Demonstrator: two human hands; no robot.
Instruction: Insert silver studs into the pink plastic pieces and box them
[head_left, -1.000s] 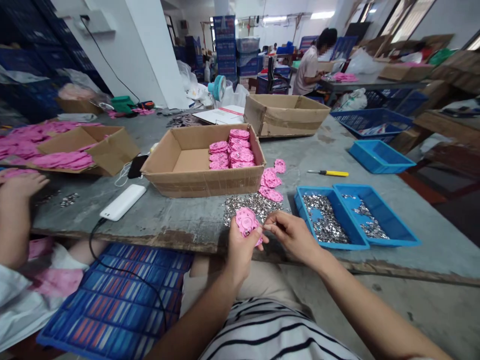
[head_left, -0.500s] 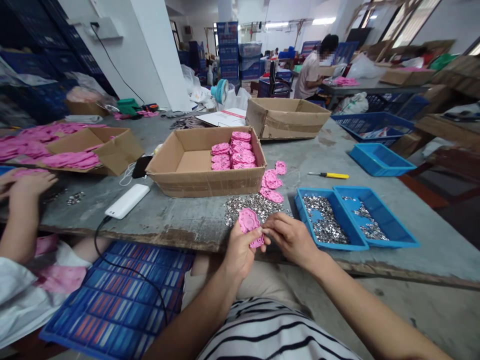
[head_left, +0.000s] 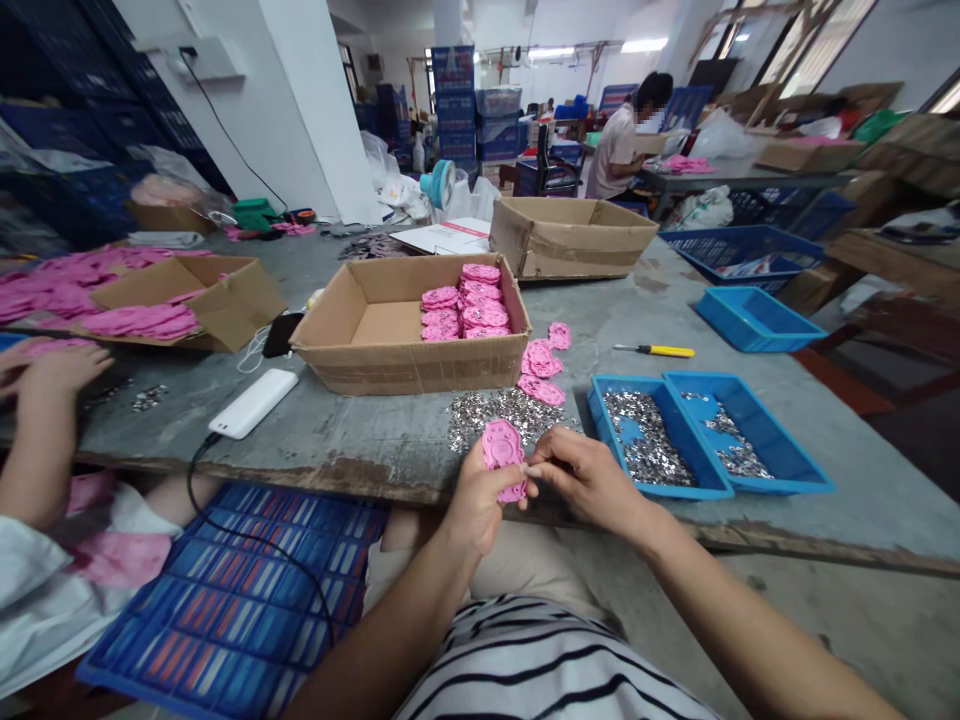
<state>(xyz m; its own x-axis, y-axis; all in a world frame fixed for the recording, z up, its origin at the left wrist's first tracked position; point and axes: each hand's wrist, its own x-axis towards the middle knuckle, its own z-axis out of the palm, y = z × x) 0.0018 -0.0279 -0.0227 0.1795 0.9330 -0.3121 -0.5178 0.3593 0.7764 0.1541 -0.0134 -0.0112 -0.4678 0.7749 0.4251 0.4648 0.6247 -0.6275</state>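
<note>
My left hand point(head_left: 480, 500) grips a pink moulded plastic part point(head_left: 502, 445), tilted up in front of the table's edge. Pinched fingers of my right hand point(head_left: 577, 470) meet the part's lower right edge, close to my left thumb. Whatever sits between those fingertips is too small to make out. Behind both hands spreads a loose pile of small shiny metal pieces point(head_left: 487, 408). Several more pink parts point(head_left: 541, 360) lie just beyond that pile. An open cardboard box point(head_left: 405, 370) holds stacked pink parts on its right side.
Two blue trays point(head_left: 720, 488) of metal pieces stand at right, with a yellow-handled screwdriver point(head_left: 667, 351) and another blue tray point(head_left: 757, 325) behind. A white power bank point(head_left: 255, 402) with a cable lies left. A co-worker's hand point(head_left: 64, 370) is at far left. A second cardboard box point(head_left: 577, 245) stands behind.
The pink part has shifted slightly down and right with my left hand and turned a little more upright. My right hand stays pinched at its edge.
</note>
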